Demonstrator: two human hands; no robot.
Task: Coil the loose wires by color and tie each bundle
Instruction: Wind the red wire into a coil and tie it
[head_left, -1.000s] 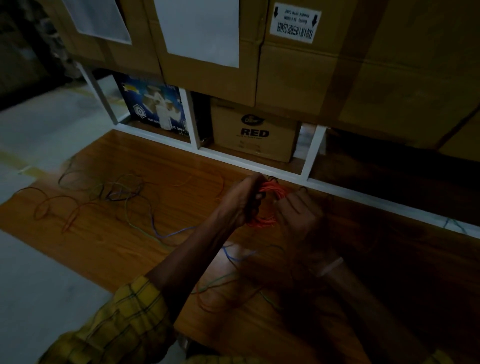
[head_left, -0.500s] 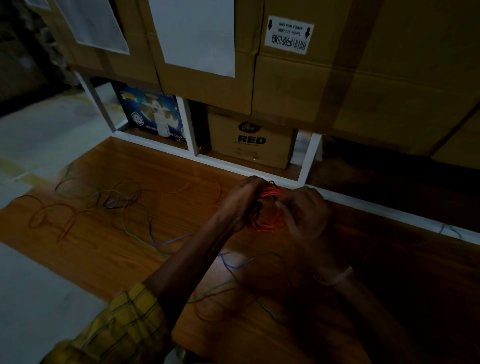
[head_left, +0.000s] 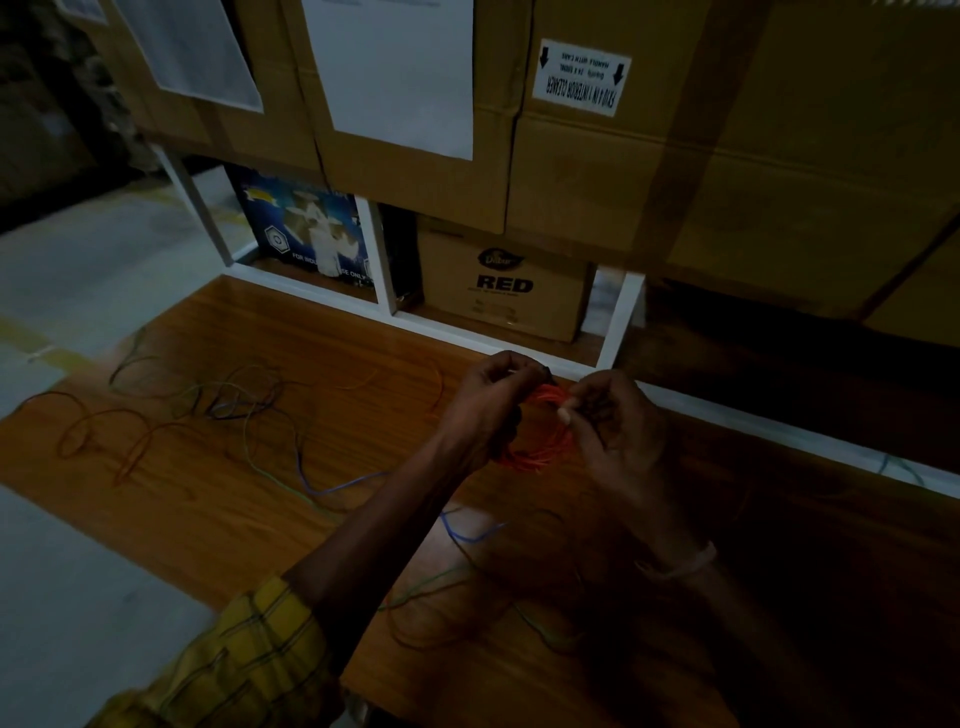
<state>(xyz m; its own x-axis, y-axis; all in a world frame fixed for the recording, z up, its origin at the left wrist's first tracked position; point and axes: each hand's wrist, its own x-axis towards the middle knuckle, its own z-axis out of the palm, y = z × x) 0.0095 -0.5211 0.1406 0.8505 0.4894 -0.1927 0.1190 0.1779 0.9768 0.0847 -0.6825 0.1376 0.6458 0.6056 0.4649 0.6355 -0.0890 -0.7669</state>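
A coil of orange wire hangs between both hands above the wooden board. My left hand pinches the coil's top left. My right hand grips its top right, thumb pressed toward the left hand. Loose wires lie on the board: a tangle of green, blue and dark wires at the left, brown-orange loops further left, and blue and green strands under my forearms. Whether a tie is on the coil is too dark to tell.
A white shelf frame borders the board's far edge, with a "RED" carton and a blue printed box under it. Large cartons stack above. Grey floor lies left of the board.
Both hands stay on the orange coil; the right hand has shifted from covering its side to pinching at its top, close to the left hand's fingers.
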